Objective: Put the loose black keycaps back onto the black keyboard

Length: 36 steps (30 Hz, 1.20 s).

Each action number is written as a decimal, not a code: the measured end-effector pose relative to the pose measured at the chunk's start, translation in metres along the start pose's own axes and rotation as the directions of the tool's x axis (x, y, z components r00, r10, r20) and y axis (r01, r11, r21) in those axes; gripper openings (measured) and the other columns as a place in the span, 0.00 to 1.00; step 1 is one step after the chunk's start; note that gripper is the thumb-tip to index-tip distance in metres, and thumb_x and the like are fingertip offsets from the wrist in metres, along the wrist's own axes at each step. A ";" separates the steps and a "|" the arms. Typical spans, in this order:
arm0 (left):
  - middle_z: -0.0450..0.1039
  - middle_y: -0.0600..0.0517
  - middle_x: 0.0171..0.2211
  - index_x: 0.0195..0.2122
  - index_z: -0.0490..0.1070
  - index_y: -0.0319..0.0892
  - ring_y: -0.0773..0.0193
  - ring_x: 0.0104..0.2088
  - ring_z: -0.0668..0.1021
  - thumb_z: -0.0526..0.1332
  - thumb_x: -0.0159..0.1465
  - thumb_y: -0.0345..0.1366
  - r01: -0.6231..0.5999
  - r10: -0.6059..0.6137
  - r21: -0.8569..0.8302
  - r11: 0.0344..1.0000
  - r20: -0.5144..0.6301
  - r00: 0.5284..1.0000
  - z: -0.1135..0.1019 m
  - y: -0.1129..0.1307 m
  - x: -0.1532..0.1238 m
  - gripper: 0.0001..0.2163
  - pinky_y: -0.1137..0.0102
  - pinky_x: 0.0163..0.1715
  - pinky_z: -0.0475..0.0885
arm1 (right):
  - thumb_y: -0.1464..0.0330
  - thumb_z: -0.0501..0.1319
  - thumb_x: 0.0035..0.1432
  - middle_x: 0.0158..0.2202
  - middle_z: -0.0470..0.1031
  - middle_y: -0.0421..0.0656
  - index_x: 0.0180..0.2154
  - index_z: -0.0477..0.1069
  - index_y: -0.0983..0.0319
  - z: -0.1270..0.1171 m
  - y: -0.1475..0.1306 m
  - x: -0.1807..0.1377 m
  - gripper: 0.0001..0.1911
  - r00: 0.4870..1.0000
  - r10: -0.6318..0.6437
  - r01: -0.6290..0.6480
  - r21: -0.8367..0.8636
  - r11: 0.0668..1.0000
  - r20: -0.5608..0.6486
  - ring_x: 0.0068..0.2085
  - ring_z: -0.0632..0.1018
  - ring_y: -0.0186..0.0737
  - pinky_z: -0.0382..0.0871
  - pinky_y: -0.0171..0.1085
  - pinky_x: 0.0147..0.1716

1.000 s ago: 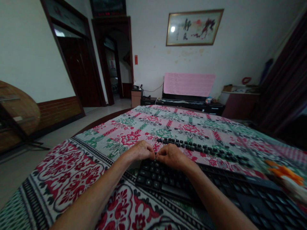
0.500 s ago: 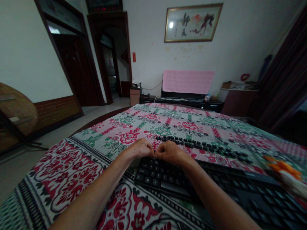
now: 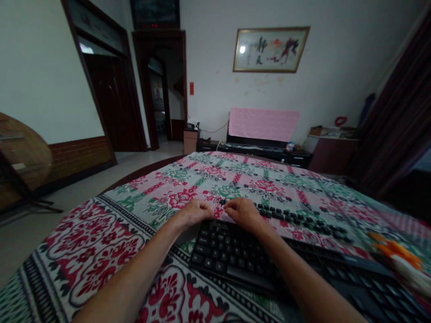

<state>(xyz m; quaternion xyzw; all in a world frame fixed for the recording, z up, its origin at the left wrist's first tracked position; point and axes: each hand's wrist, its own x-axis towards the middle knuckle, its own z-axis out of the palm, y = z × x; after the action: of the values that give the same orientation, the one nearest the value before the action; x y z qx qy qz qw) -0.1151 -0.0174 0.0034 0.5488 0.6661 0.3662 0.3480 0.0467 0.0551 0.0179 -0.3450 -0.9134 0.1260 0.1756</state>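
A black keyboard [image 3: 232,255] lies at an angle across the near part of the table. My left hand [image 3: 197,211] is at its upper left corner, thumb and fingers drawn together; anything between the fingertips is too small to make out. Just beyond the keyboard's far edge, my right hand [image 3: 243,211] has its fingers pinched beside the row of loose black keycaps [image 3: 296,218]. Whether a keycap is in that pinch is unclear. The right wrist and forearm cover part of the keyboard and of the keycap row.
A patterned tablecloth [image 3: 111,237] covers the round table. An orange and white object [image 3: 393,251] lies beyond the keyboard's right end. Against the far wall, a pink cloth [image 3: 264,123] hangs over a dark screen on a low black cabinet [image 3: 296,158].
My hands have moved apart, from fingertips meeting over the keyboard's upper left part. The right went toward the loose keycaps, the left slightly leftward. The head view has tilted up a little.
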 end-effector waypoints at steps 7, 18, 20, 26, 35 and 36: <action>0.61 0.58 0.14 0.20 0.68 0.38 0.74 0.16 0.62 0.57 0.43 0.36 0.023 -0.021 0.012 1.000 -0.160 0.987 0.003 -0.017 0.015 0.06 0.78 0.16 0.55 | 0.63 0.54 0.46 0.43 0.63 0.45 0.42 0.66 0.56 0.016 0.016 0.040 0.18 0.988 0.131 -0.149 -0.268 0.952 -0.082 0.43 0.65 0.42 0.56 0.38 0.39; 0.63 0.58 0.16 0.23 0.70 0.38 0.74 0.16 0.63 0.57 0.44 0.38 0.001 0.003 0.032 0.999 -0.122 0.993 0.003 -0.020 0.015 0.09 0.79 0.15 0.56 | 0.63 0.54 0.47 0.41 0.64 0.44 0.36 0.69 0.55 0.025 0.015 0.043 0.13 0.991 -0.092 0.063 -0.277 0.959 -0.094 0.41 0.65 0.42 0.55 0.40 0.37; 0.63 0.57 0.16 0.24 0.70 0.38 0.74 0.16 0.63 0.56 0.45 0.39 -0.010 0.016 0.045 0.999 -0.127 0.992 0.003 -0.018 0.015 0.10 0.78 0.16 0.56 | 0.66 0.53 0.48 0.37 0.67 0.44 0.36 0.69 0.58 0.022 0.016 0.036 0.12 0.976 -0.194 0.166 -0.245 0.955 -0.095 0.38 0.66 0.39 0.56 0.36 0.35; 0.69 0.55 0.20 0.28 0.72 0.39 0.72 0.21 0.67 0.55 0.47 0.40 -0.104 0.120 0.100 0.990 -0.171 0.978 0.007 -0.012 0.016 0.13 0.78 0.20 0.58 | 0.70 0.54 0.48 0.26 0.68 0.42 0.32 0.70 0.62 0.015 0.018 0.017 0.09 0.954 -0.295 0.282 -0.174 0.944 -0.055 0.31 0.67 0.35 0.57 0.32 0.31; 0.65 0.57 0.16 0.23 0.73 0.39 0.71 0.19 0.65 0.55 0.45 0.44 -0.110 0.141 0.223 0.969 -0.128 0.982 0.012 -0.015 0.025 0.14 0.77 0.19 0.55 | 0.71 0.55 0.47 0.29 0.70 0.42 0.33 0.70 0.61 0.023 0.009 0.008 0.09 0.932 -0.354 0.352 -0.029 0.935 -0.084 0.33 0.68 0.35 0.58 0.33 0.33; 0.64 0.57 0.15 0.22 0.73 0.39 0.72 0.19 0.65 0.55 0.45 0.43 -0.090 0.124 0.224 0.970 -0.143 0.982 0.013 -0.016 0.026 0.14 0.77 0.19 0.55 | 0.72 0.55 0.47 0.29 0.70 0.42 0.33 0.70 0.61 0.024 0.010 0.009 0.09 0.935 -0.344 0.343 -0.024 0.939 -0.084 0.33 0.68 0.35 0.58 0.33 0.33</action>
<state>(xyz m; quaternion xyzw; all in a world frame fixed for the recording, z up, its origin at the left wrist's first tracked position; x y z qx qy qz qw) -0.1153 0.0072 -0.0182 0.5885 0.6963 0.3515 0.2126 0.0363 0.0655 -0.0052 -0.1860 -0.9517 0.0739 0.2329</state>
